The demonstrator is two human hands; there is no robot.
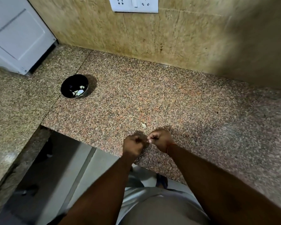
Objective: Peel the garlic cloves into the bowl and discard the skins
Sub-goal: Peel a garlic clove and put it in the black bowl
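While both fists curl together, left hand (133, 144) and right hand (160, 138) pinching something tiny I can't make out, presumably a clove, I'd peel over the counter (169, 98); afterwards I'd reach far left to the black bowl (66, 86); that skin scrap (143, 125) needs binning.

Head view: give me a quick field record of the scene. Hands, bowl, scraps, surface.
left hand: fingers curled, meeting the right hand over the counter's front edge
right hand: fingers curled, pinching something small and pale; too small to identify
bowl: black, far left on the counter, pale peeled cloves inside
skin scrap: lies loose on the counter just beyond the hands
counter: speckled granite
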